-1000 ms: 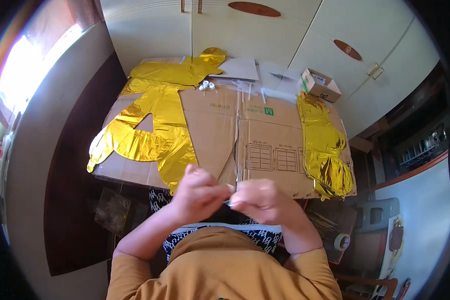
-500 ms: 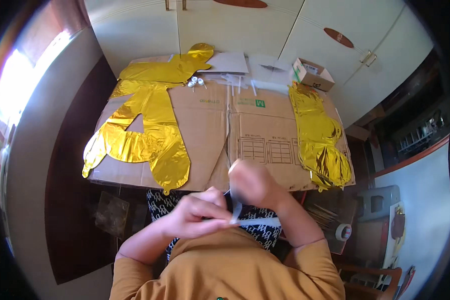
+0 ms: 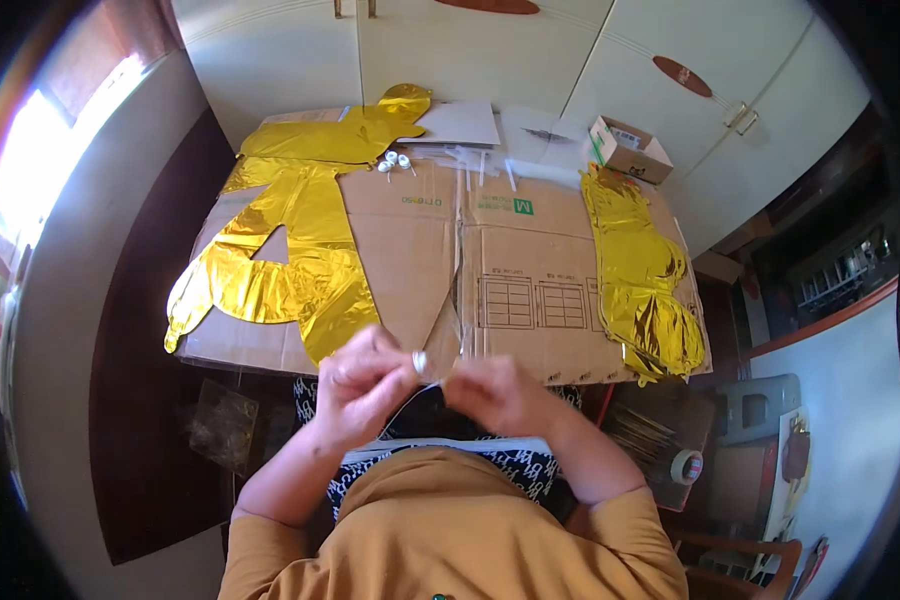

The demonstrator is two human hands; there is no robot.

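Both my hands are raised close together over my lap, at the cardboard's near edge. My left hand (image 3: pixel 365 388) is closed, with a small white roll-like piece (image 3: pixel 420 362) at its fingertips. Fingers curled and blurred, my right hand (image 3: pixel 495 393) sits just to the right of it. A thin pale strand (image 3: pixel 407 402) runs between the hands and curves down below the left one. Across my lap lies a narrow whitish strip (image 3: pixel 450 443). On the left, a flat gold foil balloon (image 3: pixel 315 250) spreads over the cardboard, its lower end partly behind my left hand.
Another folded gold foil balloon (image 3: pixel 642 270) lies along the right edge of the cardboard (image 3: pixel 400 240). Toward the back are several small white rolls (image 3: pixel 391 160), clear strips (image 3: pixel 470 160) and an open small box (image 3: pixel 628 150). A tape roll (image 3: pixel 686 466) rests low at the right.
My left hand has risen from my lap toward the cardboard edge, now with the white piece at its fingertips. My right hand has come lower. The whitish strip has left my left fingers.
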